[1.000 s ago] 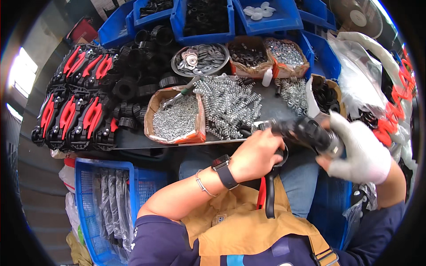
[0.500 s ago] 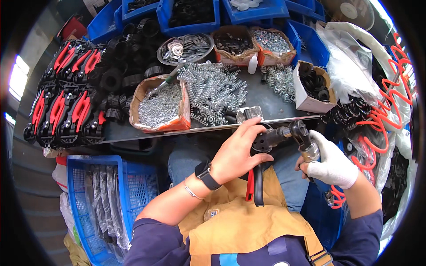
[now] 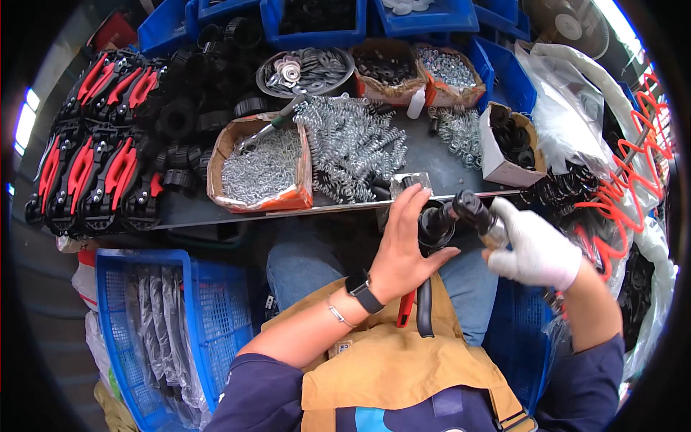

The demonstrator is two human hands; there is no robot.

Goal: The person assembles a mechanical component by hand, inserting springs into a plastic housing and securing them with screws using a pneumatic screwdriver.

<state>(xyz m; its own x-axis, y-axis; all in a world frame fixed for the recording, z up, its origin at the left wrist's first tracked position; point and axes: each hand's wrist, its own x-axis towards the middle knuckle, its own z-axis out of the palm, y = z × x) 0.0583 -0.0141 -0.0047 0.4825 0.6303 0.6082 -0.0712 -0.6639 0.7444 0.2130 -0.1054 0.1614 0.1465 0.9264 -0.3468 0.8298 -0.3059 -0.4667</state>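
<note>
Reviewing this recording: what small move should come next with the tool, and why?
Probably squaring the ratchet wrench up to the black round fitting. The gloved right hand grips the wrench with its head close beside the fitting, and the bare left hand is spread alongside, apparently well placed to steady it. Whether wrench and fitting already touch is unclear.

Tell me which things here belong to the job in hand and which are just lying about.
Apparently in use:
black part at the left hand
black-and-metal tool in the gloved right hand

Untouched, seemingly just lying about:
coil springs
black-and-red assemblies
white bottle
</note>
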